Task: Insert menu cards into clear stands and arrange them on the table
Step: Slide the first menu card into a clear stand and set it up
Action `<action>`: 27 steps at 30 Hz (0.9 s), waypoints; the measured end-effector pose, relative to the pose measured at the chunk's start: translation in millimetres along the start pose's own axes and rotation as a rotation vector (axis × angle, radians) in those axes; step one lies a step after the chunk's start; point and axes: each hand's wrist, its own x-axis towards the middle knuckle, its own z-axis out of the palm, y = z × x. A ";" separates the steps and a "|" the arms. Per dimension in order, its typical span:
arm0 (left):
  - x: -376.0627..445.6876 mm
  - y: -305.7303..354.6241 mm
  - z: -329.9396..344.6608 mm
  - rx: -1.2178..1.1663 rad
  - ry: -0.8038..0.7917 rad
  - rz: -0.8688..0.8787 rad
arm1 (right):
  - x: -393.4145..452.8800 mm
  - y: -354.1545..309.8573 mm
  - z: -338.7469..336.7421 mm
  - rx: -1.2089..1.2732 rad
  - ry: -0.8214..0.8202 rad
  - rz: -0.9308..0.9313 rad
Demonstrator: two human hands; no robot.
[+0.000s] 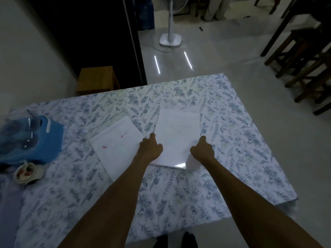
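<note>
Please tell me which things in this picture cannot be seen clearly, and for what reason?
Head view only:
- The sheet held by the left hand and right hand: overexposed, any print unreadable; whether it already sits inside a clear stand cannot be told.
- The flat sheet beside it: only pink marks show, text washed out.
- The blue bag: cut by the left edge, contents blurred behind clear plastic.
- The fan: its head is cut by the top edge.

Matt cotton-like tablecloth, printed with blue leaves, covers the table. On it, a white paper menu card looks matt; right of it, the clear stand shows glossy plastic with a glare at its near edge. Beyond the tablecloth, polished floor mirrors lights.
</note>
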 end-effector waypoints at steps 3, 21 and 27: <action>-21.5 2.5 -3.9 -0.051 0.054 0.009 | -14.0 10.0 -22.6 0.009 0.026 -0.051; -132.3 25.8 -33.2 -0.275 0.369 0.264 | -53.2 57.1 -140.1 0.584 -0.131 -0.082; -125.4 28.6 -46.2 -0.276 0.421 0.304 | -45.5 52.3 -147.7 0.619 -0.173 -0.235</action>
